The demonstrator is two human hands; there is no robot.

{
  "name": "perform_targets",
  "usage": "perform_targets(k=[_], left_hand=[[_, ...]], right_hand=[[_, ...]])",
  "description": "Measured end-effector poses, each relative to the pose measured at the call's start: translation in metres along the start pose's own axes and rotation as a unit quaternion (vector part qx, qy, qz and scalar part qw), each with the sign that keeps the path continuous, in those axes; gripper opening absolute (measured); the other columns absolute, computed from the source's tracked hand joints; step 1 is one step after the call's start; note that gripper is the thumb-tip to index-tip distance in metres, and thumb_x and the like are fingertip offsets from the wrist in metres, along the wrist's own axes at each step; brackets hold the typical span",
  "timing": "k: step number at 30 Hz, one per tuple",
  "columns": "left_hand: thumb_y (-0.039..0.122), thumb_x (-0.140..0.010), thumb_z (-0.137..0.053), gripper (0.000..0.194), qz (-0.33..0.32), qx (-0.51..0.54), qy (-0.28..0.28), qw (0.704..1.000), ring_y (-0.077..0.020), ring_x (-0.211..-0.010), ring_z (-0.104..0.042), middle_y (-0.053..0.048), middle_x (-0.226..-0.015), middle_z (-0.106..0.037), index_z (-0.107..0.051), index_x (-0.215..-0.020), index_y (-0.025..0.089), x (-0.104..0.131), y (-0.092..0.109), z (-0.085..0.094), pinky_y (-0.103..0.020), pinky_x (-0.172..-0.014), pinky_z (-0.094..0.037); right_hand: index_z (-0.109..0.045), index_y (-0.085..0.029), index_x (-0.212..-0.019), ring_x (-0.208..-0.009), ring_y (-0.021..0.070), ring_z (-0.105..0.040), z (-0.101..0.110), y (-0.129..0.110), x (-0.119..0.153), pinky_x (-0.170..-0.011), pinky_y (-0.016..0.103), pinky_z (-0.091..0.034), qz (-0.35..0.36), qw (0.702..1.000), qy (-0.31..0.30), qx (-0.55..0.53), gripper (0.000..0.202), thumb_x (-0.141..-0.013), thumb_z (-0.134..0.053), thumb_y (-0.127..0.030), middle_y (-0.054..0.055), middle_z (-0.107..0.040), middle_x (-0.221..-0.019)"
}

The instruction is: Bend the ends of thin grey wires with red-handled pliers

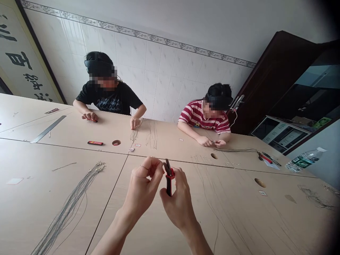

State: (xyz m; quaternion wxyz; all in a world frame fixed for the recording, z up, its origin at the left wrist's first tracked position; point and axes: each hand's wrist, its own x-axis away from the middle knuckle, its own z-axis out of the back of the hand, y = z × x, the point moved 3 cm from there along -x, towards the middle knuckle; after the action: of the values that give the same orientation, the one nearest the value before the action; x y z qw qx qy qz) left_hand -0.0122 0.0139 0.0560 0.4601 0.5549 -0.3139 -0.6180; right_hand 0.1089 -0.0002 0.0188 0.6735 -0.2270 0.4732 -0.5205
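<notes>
In the middle of the head view, my right hand [180,198] is wrapped around a pair of pliers [169,180] with black and red handles, jaws pointing up. Close beside the jaws, my left hand [145,186] has its thumb and fingers pinched together. Whatever sits in that pinch is too small to make out. A bundle of thin grey cords [71,202] with small metal ends lies on the table to the left of my hands. To the right, several single thin cords [225,205] are spread out, with tiny metal pieces [202,157] near their far ends.
Across the table [117,209] sit two people, one in a black shirt [111,97], one in a striped shirt [204,113]. A steel ruler [50,128], a red-and-black box [95,143], more pliers [265,158], a water bottle [305,160] and tangled cords [316,196] lie around.
</notes>
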Motion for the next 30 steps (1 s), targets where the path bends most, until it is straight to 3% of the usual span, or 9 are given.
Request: perform_targets(k=[8, 17, 30], left_hand=[[0.020, -0.091, -0.049, 0.015, -0.026, -0.022, -0.014, 0.999, -0.0097, -0.059, -0.060, 0.004, -0.068, -0.066, -0.054, -0.077, 0.021, 0.0020, 0.0009, -0.0018, -0.020, -0.056, -0.049], [0.020, -0.090, -0.048, 0.014, -0.026, -0.027, -0.020, 0.999, -0.0124, -0.061, -0.066, 0.002, -0.069, -0.070, -0.053, -0.077, 0.023, 0.0016, 0.0016, -0.0035, -0.021, -0.055, -0.050], [0.022, -0.090, -0.047, 0.016, -0.020, -0.066, -0.008, 0.998, -0.0113, -0.056, -0.056, 0.003, -0.065, -0.065, -0.054, -0.076, 0.022, 0.0016, 0.0018, -0.0042, -0.022, -0.053, -0.046]], right_hand=[[-0.052, -0.024, -0.100, -0.093, 0.0238, -0.051, 0.0028, 0.0006, -0.0027, -0.080, 0.039, -0.047, -0.002, 1.000, 0.013, -0.005, 0.041, -0.066, -0.049, -0.001, 0.003, -0.055, -0.094], [-0.051, -0.024, -0.091, -0.079, 0.0212, -0.051, 0.0032, 0.0015, -0.0021, -0.068, 0.034, -0.044, 0.010, 1.000, 0.019, 0.016, 0.032, -0.066, -0.048, -0.004, 0.000, -0.054, -0.083], [-0.044, -0.024, -0.077, -0.062, 0.0161, -0.042, 0.0023, 0.0076, -0.0020, -0.054, 0.027, -0.032, -0.049, 0.999, -0.004, 0.003, 0.019, -0.068, -0.044, -0.008, -0.004, -0.044, -0.068]])
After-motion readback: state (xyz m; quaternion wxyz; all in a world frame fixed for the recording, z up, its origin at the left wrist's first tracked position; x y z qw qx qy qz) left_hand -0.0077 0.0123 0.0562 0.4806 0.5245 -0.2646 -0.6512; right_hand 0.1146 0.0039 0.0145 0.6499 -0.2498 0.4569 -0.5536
